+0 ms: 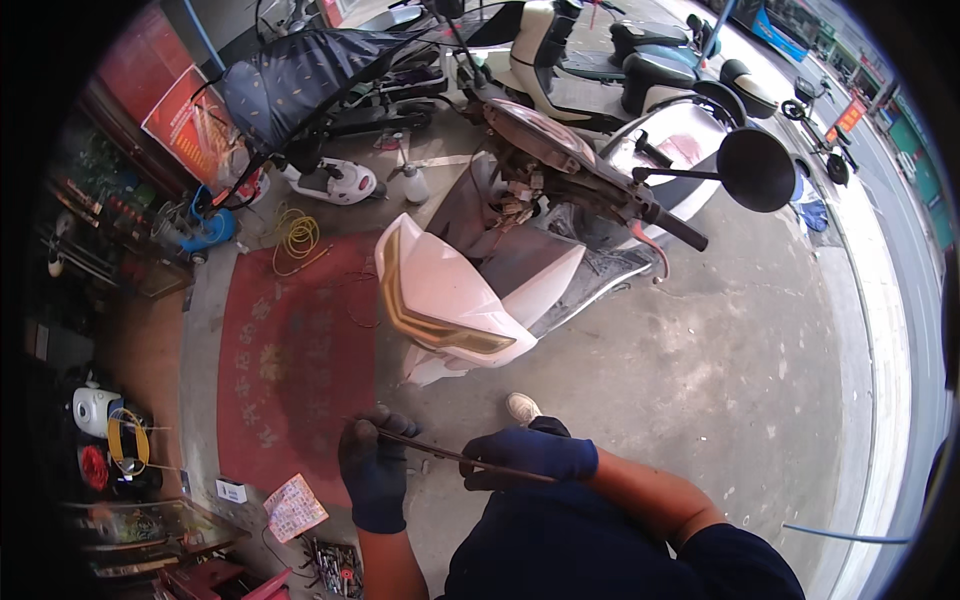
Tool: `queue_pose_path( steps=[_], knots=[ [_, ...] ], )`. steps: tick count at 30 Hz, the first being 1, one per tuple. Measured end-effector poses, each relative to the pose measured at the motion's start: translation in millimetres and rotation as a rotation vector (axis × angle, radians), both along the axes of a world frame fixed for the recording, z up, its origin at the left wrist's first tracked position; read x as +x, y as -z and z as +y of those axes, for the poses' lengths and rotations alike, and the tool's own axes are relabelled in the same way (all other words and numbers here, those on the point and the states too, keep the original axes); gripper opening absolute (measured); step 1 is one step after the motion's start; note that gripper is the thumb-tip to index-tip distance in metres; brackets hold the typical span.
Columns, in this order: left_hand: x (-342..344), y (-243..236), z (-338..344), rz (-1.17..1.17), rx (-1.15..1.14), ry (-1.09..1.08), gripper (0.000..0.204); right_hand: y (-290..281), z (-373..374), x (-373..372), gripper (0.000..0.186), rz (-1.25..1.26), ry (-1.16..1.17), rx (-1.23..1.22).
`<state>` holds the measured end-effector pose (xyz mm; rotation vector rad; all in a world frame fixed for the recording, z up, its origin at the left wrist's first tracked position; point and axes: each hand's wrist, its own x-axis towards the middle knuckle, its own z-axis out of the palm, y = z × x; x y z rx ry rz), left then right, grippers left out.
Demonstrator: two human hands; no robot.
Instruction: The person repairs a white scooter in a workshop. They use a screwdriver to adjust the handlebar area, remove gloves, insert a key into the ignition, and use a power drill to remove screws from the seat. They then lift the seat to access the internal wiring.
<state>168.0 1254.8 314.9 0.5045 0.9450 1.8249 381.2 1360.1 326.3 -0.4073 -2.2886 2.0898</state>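
Both my hands wear dark blue gloves. They hold a long, thin, dark strip [432,449] between them, in front of my body. My left hand [376,472] is closed round its left part, while my right hand [525,456] grips it nearer the right end, which sticks out below the fingers. Beyond the hands stands a white electric scooter [470,295] with its front turned toward me. Wiring [520,203] shows bare below its handlebar, where the front is opened up. A black round mirror [757,170] and a red brake lever [655,252] are on its right side.
A red mat [295,370] lies left of the scooter. Near me on the left are a box of tools [335,568] and a printed sheet [296,508]. A coiled yellow hose [297,232] and a spray bottle [413,185] lie farther off. More scooters [560,70] stand behind.
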Motion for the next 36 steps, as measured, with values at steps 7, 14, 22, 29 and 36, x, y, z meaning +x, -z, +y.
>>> queue_pose_path(
  steps=[7,14,22,29,36],
  knots=[
    [-37.2,-25.1,-50.1,0.046,-0.091,-0.233,0.030,21.9,-15.6,-53.9,0.020,-0.062,-0.078,-0.199],
    [-5.9,-7.1,-178.7,0.008,-0.258,-0.800,0.026,23.5,-47.8,-138.4,0.027,0.046,-0.683,0.191],
    [24.3,27.0,-368.1,-0.093,-0.230,-1.397,0.035,42.2,-225.8,-232.4,0.028,0.346,-1.222,0.332],
    [61.1,46.8,-579.9,-0.373,-0.200,-1.701,0.037,122.0,-402.0,-326.0,0.041,0.218,-1.221,0.627],
    [88.3,91.5,-743.1,-0.396,-0.076,-1.904,0.034,229.8,-413.1,-413.7,0.048,-0.140,-1.108,0.994]
  ],
)
